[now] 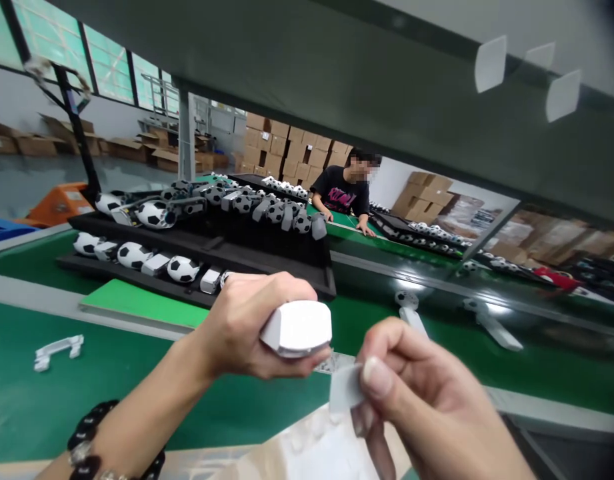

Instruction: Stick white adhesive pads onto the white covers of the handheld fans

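My left hand [244, 327] is wrapped round a white plastic piece [307, 327] with a rounded rectangular end facing me; the rest of it is hidden in the fist. To its right, my right hand [427, 393] pinches a small whitish, translucent sticker [344, 389] between thumb and forefinger. The sticker is apart from the white piece, a little below and right of it. Under the sticker lies a pale sheet [317, 447], partly covered by my right hand. A black bead bracelet circles my left wrist.
Black trays [267, 250] hold rows of soccer-ball-patterned parts. A green board [141, 303] and a white bracket [59, 350] lie on the left. Two ball-ended parts rest on the green conveyor [561, 360]. Overhead, a grey shelf [307, 73] carries stickers. Another person [344, 190] works beyond.
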A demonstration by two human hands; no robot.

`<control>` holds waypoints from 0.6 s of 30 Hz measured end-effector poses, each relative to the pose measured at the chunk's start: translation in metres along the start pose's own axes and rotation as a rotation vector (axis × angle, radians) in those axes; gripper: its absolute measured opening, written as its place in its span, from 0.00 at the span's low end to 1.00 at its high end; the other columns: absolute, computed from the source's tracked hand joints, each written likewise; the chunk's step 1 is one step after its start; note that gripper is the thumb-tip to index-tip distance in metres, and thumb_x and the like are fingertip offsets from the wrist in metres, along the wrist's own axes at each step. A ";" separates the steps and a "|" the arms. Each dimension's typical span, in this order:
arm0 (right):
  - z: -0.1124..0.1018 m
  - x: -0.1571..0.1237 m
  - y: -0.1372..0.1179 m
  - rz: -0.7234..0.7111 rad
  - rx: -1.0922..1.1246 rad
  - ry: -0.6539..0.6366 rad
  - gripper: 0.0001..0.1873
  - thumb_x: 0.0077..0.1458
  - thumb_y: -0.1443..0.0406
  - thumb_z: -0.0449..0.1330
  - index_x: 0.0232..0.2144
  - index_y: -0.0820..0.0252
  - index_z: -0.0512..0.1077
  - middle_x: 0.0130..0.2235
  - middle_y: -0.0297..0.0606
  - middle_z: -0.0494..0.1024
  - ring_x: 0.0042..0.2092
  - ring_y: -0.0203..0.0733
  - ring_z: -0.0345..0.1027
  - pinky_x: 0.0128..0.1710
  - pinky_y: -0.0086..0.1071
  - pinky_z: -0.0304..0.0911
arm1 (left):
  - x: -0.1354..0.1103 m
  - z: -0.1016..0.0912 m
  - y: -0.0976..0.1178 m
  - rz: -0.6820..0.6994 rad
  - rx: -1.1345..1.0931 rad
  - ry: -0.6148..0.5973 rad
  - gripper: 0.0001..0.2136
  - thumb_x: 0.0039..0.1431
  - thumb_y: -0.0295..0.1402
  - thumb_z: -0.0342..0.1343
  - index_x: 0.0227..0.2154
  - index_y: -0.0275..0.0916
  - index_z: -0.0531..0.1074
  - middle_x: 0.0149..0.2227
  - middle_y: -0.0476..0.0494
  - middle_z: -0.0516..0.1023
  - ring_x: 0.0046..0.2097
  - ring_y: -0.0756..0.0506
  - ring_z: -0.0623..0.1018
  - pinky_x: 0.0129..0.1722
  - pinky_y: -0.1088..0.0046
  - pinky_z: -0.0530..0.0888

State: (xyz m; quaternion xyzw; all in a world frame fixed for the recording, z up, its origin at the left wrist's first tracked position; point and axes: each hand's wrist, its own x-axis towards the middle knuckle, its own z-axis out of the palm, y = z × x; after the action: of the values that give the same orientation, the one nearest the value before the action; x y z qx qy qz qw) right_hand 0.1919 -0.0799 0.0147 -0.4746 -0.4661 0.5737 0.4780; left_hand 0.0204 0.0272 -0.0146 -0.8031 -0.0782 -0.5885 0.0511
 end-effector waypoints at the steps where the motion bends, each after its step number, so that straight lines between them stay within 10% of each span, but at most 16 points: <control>1: 0.002 0.004 -0.006 0.007 0.116 0.018 0.24 0.44 0.51 0.75 0.25 0.60 0.68 0.19 0.27 0.72 0.17 0.24 0.61 0.15 0.14 0.57 | 0.000 0.000 0.001 0.022 0.004 -0.027 0.12 0.61 0.41 0.58 0.39 0.37 0.67 0.28 0.46 0.78 0.25 0.48 0.79 0.24 0.74 0.74; 18: 0.007 0.015 -0.006 0.013 0.228 0.054 0.17 0.40 0.61 0.78 0.22 0.59 0.72 0.18 0.25 0.75 0.17 0.26 0.66 0.16 0.16 0.64 | 0.002 0.002 0.002 0.099 0.090 -0.146 0.14 0.67 0.44 0.53 0.40 0.36 0.67 0.28 0.45 0.79 0.27 0.47 0.80 0.27 0.71 0.75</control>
State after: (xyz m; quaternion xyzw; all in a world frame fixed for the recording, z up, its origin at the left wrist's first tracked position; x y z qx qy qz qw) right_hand 0.1847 -0.0648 0.0202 -0.4354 -0.3816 0.6132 0.5375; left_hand 0.0230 0.0258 -0.0130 -0.8436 -0.0684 -0.5212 0.1101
